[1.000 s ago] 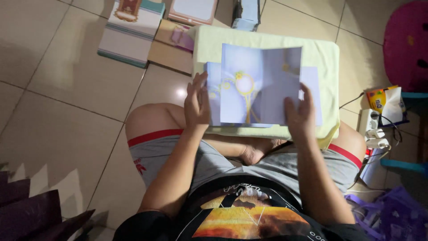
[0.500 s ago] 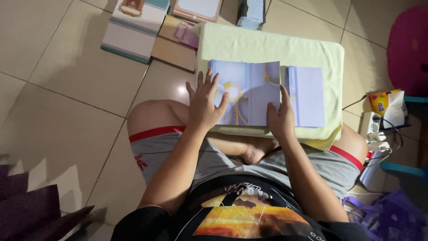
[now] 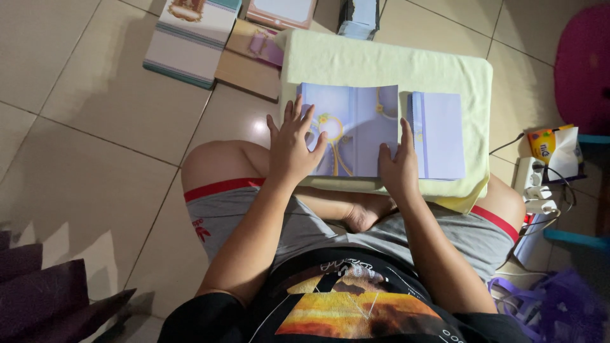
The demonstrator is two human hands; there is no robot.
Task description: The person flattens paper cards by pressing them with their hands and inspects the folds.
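Both grips released: left hand (image 3: 293,147), right hand (image 3: 398,166) flat on blue folded card (image 3: 356,127), card beneath palms.

Pale blue folded card (image 3: 356,130), lying flat on cream towel (image 3: 394,63)

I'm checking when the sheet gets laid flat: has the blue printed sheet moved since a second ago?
Yes. The blue printed sheet has gone down from its raised tilt and now lies flat on the pale yellow cushion, under both hands.

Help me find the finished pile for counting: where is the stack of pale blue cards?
In the head view the stack of pale blue cards lies on the yellow-green cushion, right of the open blue card, just beyond the right hand.
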